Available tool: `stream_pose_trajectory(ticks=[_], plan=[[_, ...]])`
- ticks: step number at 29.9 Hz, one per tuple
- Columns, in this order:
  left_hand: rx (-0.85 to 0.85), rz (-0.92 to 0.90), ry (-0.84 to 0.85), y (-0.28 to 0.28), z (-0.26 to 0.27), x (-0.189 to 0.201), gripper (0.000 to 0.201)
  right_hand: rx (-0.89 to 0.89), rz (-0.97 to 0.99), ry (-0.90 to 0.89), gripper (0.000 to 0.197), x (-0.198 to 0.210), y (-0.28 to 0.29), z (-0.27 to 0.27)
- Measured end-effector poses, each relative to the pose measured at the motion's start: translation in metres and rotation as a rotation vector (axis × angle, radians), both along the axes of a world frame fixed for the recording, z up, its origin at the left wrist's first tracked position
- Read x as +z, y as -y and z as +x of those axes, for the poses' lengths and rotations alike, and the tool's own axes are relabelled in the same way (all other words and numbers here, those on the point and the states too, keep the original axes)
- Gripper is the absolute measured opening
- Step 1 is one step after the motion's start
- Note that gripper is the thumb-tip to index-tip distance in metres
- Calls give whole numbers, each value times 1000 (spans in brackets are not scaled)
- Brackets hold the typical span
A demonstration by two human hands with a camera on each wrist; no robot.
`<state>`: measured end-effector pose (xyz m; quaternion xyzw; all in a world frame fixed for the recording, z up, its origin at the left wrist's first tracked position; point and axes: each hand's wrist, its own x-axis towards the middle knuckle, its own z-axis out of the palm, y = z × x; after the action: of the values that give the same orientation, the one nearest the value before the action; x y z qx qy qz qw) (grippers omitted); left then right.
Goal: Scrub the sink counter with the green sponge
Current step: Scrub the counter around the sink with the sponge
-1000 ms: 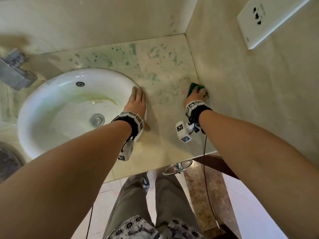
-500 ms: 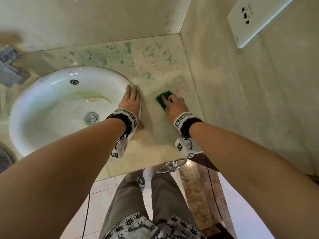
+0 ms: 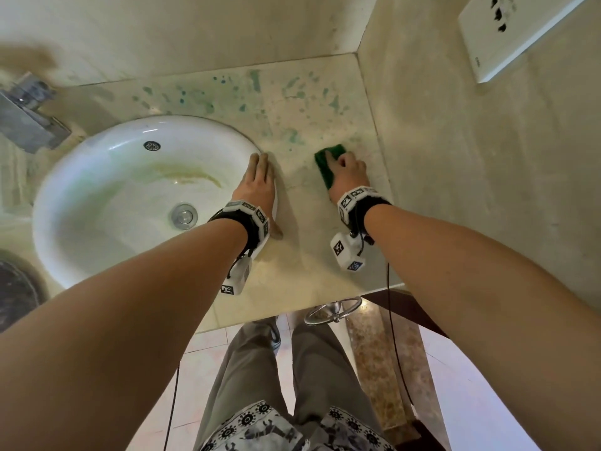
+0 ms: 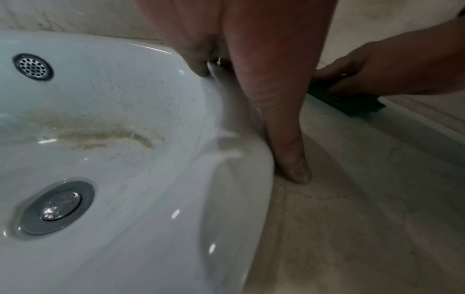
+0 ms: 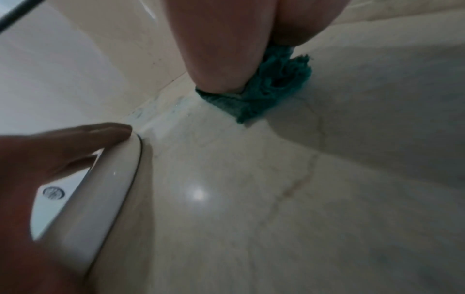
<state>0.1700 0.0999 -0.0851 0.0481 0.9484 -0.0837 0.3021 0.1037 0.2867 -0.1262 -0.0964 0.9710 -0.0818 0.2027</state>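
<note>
Counter (image 3: 312,255) looks wet: your right hand (image 3: 349,175) pins the sponge (image 3: 325,161) under curled fingers mid-counter, left hand (image 3: 257,187) flat, fingers straight, on the sink (image 3: 97,249) rim, so it may slip.

Both arms outstretched, left hand (image 3: 257,185) flat with straight fingers, right hand (image 3: 348,177) curled, pressing down

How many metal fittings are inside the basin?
2. An overflow grille sits high on the back wall of the basin, and the drain plug lies at the bottom. The left hand rests on the rim and may hide a little.
</note>
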Motion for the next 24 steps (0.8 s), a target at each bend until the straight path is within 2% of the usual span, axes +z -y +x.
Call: stream_pose_trajectory(ticks=[4,12,20,22,24], plan=[[-9,-13,6,0,1,5,152,-51,44,39,75,3,19,-19],[40,33,27,-1,-2,4,156,337,-26,34,69,6,28,13],[43,45,5,-1,-2,-2,159,675,-50,44,41,7,15,41],[42,50,6,0,-2,-3,156,674,-77,42,41,8,12,37],[29,47,4,1,-1,-3,155,586,-95,40,45,7,13,30]])
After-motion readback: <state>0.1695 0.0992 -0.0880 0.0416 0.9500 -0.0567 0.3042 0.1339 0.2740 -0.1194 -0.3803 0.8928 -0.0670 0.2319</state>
